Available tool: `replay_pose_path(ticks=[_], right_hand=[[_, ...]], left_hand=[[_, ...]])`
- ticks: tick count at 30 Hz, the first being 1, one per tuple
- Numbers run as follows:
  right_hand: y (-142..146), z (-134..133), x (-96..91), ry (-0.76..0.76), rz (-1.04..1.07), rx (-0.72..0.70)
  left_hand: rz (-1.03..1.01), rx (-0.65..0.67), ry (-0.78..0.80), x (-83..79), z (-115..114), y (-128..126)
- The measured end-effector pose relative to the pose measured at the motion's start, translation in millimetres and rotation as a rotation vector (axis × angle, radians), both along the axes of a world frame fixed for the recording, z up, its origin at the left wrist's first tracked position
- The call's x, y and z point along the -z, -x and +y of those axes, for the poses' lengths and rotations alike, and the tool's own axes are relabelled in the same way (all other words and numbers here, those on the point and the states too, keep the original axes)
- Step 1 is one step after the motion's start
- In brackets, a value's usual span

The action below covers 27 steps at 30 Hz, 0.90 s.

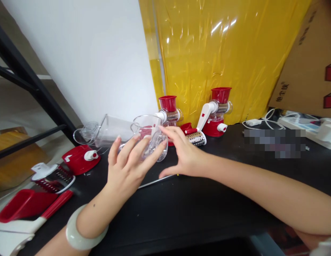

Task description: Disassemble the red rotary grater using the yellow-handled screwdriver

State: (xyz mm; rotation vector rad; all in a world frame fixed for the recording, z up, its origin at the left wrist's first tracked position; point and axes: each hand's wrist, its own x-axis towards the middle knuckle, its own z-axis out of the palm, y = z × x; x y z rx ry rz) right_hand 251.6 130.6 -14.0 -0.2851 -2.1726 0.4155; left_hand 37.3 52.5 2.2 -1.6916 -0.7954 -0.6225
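My left hand (129,160), with a pale bangle on the wrist, is open, its fingers spread in front of a clear plastic housing (114,129). From the other side, my right hand (185,151) reaches in with thumb and fingers apart. Its fingertips are at the edge of a second clear part with a round opening (145,121); whether they touch it I cannot tell. Left fingers partly hide both clear pieces. Below the right thumb a thin pale rod (155,182) lies on the black table (181,217).
Two assembled red-and-white drum graters (220,110) stand at the back by yellow sheeting. On the left lie a red base (81,160), a metal grating drum (54,179) and a red hopper (26,204). A power strip (309,128) with cables is at right, before a cardboard box (301,71).
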Motion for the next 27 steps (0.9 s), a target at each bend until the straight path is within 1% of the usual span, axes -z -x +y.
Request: replay_pose_path(ticks=[1, 3, 4, 6, 8, 9, 11, 13, 14, 16, 17, 18, 19, 20, 21, 22, 23, 24, 25, 27], right_hand=[[7.7, -2.6, 9.4, 0.12, 0.077, -0.001], [21.4, -6.1, 25.9, 0.369, 0.151, -0.09], [26.4, -6.5, 31.7, 0.47, 0.228, -0.121], [31.7, -4.7, 37.2, 0.615, 0.318, -0.178], [32.0, -0.4, 35.8, 0.747, 0.41, -0.213], [31.1, 2.2, 33.5, 0.827, 0.462, -0.229], [28.6, 7.2, 27.7, 1.02, 0.563, -0.284], [26.1, 11.0, 22.2, 1.206, 0.618, -0.359], [25.0, 12.2, 20.0, 1.278, 0.626, -0.394], [23.5, 12.5, 17.1, 1.371, 0.606, -0.444], [23.2, 11.5, 16.4, 1.398, 0.595, -0.463], [23.2, 9.7, 16.1, 1.418, 0.585, -0.484], [23.5, 7.3, 16.1, 1.434, 0.575, -0.51], [24.1, 4.4, 16.4, 1.445, 0.562, -0.537], [24.9, 1.2, 16.8, 1.454, 0.541, -0.563], [25.9, -2.0, 17.2, 1.46, 0.513, -0.586], [26.9, -4.9, 17.6, 1.464, 0.481, -0.603], [27.9, -7.4, 17.8, 1.464, 0.451, -0.614], [28.7, -9.1, 18.0, 1.46, 0.429, -0.618], [30.2, -10.4, 18.4, 1.45, 0.413, -0.603]], left_hand=[[-0.003, -0.012, 0.014, 0.9, -0.7, -2.3], [0.018, -0.007, 0.086, 2.4, -1.4, -5.7], [0.039, 0.012, 0.132, 3.0, -1.4, -6.1], [0.073, 0.07, 0.209, 3.9, -0.4, -3.8], [0.03, 0.122, 0.208, 5.5, 3.3, 3.2], [-0.039, 0.15, 0.175, 6.7, 6.5, 8.0], [-0.269, 0.238, 0.082, 9.4, 15.3, 17.8], [-0.582, 0.376, 0.037, 12.1, 25.9, 23.9], [-0.76, 0.428, 0.059, 13.2, 30.9, 24.5], [-1.159, 0.534, 0.319, 15.6, 38.5, 20.0], [-1.342, 0.613, 0.498, 17.2, 40.6, 15.7], [-1.495, 0.691, 0.715, 19.0, 41.3, 10.6], [-1.588, 0.773, 0.961, 21.0, 40.9, 5.4], [-1.619, 0.846, 1.183, 23.0, 39.3, 0.5], [-1.618, 0.907, 1.327, 24.8, 37.0, -3.8], [-1.602, 0.963, 1.393, 26.2, 34.3, -7.3], [-1.586, 0.999, 1.397, 27.1, 31.5, -10.0], [-1.58, 1.011, 1.367, 27.3, 29.0, -11.9], [-1.582, 1.005, 1.328, 27.0, 26.9, -13.3], [-1.623, 0.948, 1.267, 25.6, 24.8, -14.8]])
